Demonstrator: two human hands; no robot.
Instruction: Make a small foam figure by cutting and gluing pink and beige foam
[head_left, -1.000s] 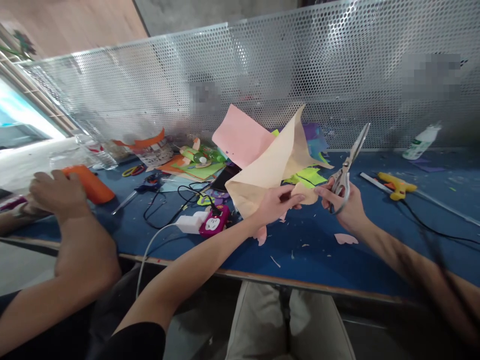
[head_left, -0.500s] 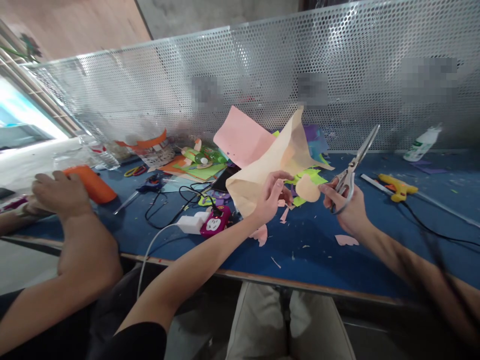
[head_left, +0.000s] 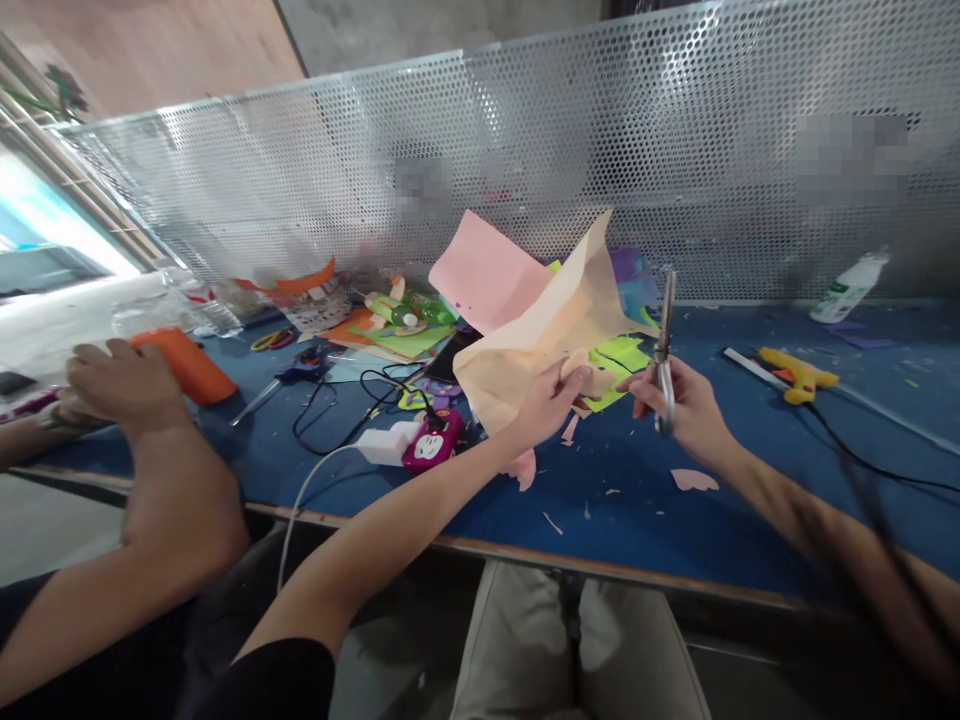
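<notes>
My left hand (head_left: 546,408) pinches a small peach paper cutout (head_left: 596,382) between thumb and fingers. My right hand (head_left: 688,405) is closed around the handles of metal scissors (head_left: 663,345), whose blades point up and look closed. The right fingertips are close to the cutout's right end; whether they touch it, I cannot tell. Behind the cutout lie bright green paper pieces (head_left: 622,352). A large curled cream sheet (head_left: 517,360) rises beyond my left hand, with a pink sheet (head_left: 487,270) behind it.
Pink scraps (head_left: 693,480) dot the blue table (head_left: 637,545). A yellow glue gun (head_left: 799,377) and white bottle (head_left: 851,288) are on the right. Left of my arm sit a magenta power adapter (head_left: 431,443) and cables. Another person's hand (head_left: 124,385) is beside an orange object (head_left: 191,370).
The scissors have swung from leaning right to nearly upright. The round peach piece has moved left into my left hand's pinch, and my right hand has shifted slightly left.
</notes>
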